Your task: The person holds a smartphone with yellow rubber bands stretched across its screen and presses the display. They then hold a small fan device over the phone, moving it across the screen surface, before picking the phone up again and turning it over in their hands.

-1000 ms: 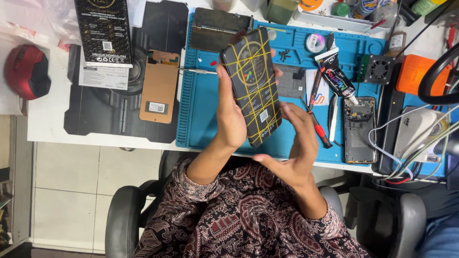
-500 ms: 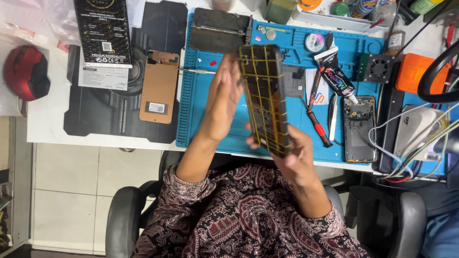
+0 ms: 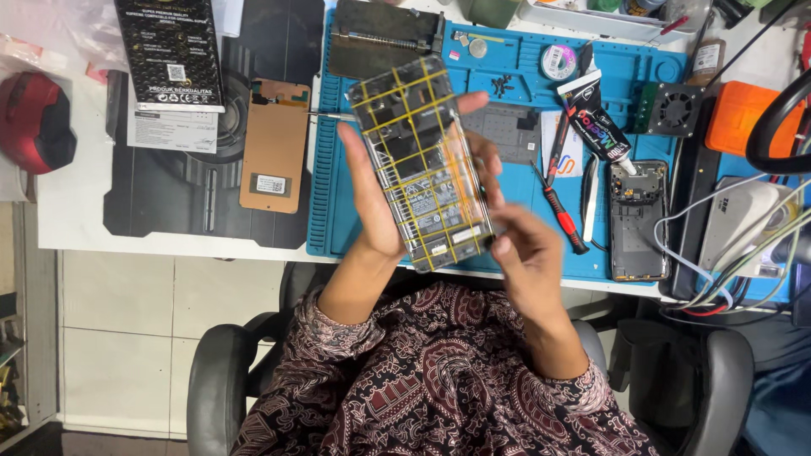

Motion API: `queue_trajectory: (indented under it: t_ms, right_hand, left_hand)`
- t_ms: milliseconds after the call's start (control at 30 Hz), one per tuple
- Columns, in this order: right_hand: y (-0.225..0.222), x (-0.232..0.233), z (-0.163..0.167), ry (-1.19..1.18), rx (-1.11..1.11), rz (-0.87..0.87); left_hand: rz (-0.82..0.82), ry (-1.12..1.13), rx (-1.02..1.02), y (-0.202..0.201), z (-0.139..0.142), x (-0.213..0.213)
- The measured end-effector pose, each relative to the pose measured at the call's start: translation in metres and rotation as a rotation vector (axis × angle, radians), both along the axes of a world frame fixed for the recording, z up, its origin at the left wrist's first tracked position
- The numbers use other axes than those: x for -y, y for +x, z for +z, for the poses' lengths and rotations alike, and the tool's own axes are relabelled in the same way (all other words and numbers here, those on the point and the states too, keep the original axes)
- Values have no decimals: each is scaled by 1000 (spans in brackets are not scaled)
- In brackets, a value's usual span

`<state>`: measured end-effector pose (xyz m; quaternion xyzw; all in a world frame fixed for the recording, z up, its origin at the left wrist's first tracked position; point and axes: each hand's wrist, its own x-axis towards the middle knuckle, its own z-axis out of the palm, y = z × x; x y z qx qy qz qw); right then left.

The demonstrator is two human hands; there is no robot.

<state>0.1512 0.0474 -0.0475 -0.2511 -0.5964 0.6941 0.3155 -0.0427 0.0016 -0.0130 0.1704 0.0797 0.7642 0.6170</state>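
Observation:
My left hand holds a phone body bound with crossed yellow bands, its open back facing me, above the blue work mat. The thumb runs along the phone's left edge and the fingertips show past its right side. My right hand grips the phone's lower right corner with thumb and fingers. The phone tilts slightly, top end to the left.
A copper-backed screen panel lies on a black mat at the left. A second opened phone, a red-handled screwdriver, a glue tube, tweezers and a metal plate lie on the blue mat. Cables trail at the right.
The banded phone turned from edge-on to showing its open back. My left hand, flat beside it before, now wraps its left edge, and my right hand moved to the lower right corner.

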Motion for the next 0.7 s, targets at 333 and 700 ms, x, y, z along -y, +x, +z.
queue_trajectory:
  t_ms: [333,700]
  right_hand:
    - [-12,-21,73,835,310,-13]
    - [-7,-33,45,909,336,118]
  left_hand:
    - [87,-155,-227,2,2,0]
    - [36,-215,-171,-3,-4,-9]
